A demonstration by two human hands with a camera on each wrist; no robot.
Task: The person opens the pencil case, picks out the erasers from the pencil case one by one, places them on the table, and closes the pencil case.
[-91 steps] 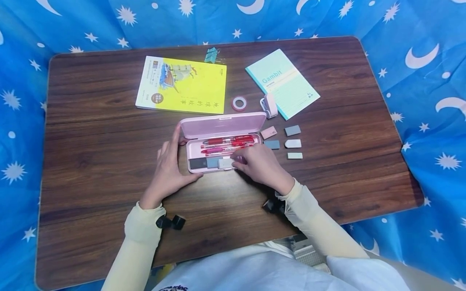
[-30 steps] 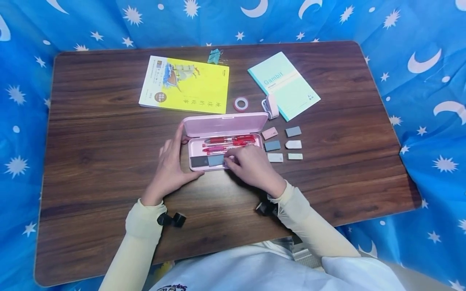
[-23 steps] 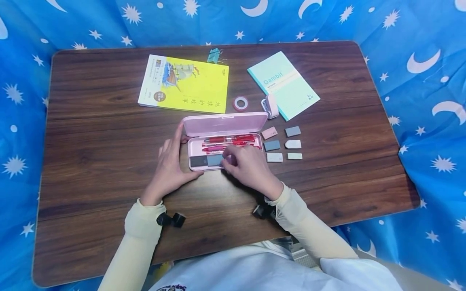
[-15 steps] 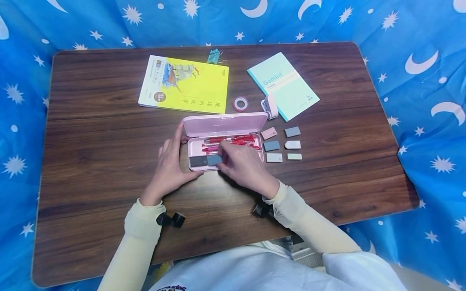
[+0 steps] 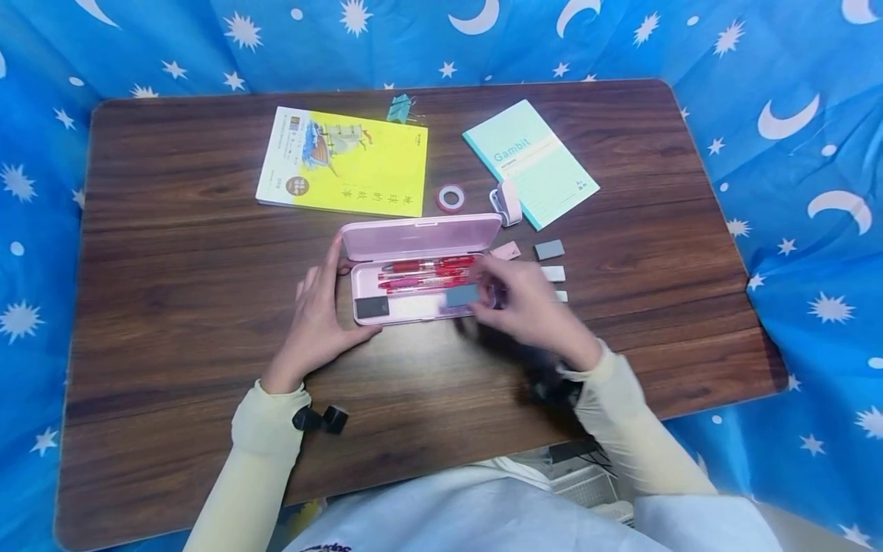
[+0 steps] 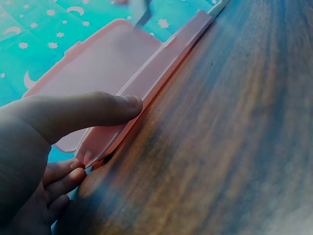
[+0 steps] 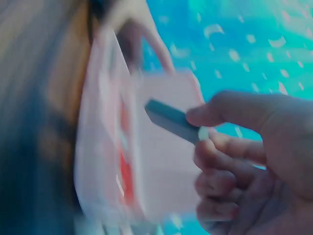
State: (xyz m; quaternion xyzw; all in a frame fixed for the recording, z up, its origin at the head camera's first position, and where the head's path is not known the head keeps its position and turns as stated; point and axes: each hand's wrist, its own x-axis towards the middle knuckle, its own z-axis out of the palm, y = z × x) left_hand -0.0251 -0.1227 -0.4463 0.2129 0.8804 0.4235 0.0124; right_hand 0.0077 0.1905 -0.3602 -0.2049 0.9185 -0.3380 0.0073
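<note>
An open pink pencil case [image 5: 424,238] lies mid-table with its lid raised. My left hand [image 5: 310,330] holds its left end, and in the left wrist view the thumb [image 6: 115,110] lies over the front edge with fingers round the end. My right hand [image 5: 531,307] pinches a blue-grey eraser [image 5: 461,296] between thumb and fingers, over the right part of the case. The right wrist view shows the eraser [image 7: 171,120] held up beside the lid. Several red pens [image 5: 428,266] lie in the back of the case. A black eraser [image 5: 372,307] sits front left inside.
Right of the case are a pink eraser [image 5: 507,251], a grey one [image 5: 549,249] and white ones, partly hidden by my right hand. Behind stand a yellow book [image 5: 372,172], tape roll [image 5: 451,198], pink stapler-like item [image 5: 509,202], mint notebook [image 5: 534,165] and teal clip [image 5: 398,109].
My right hand put a white eraser on the table at right, then returned to the case and lifted out the blue-grey eraser, moving right. The left hand has kept its place.
</note>
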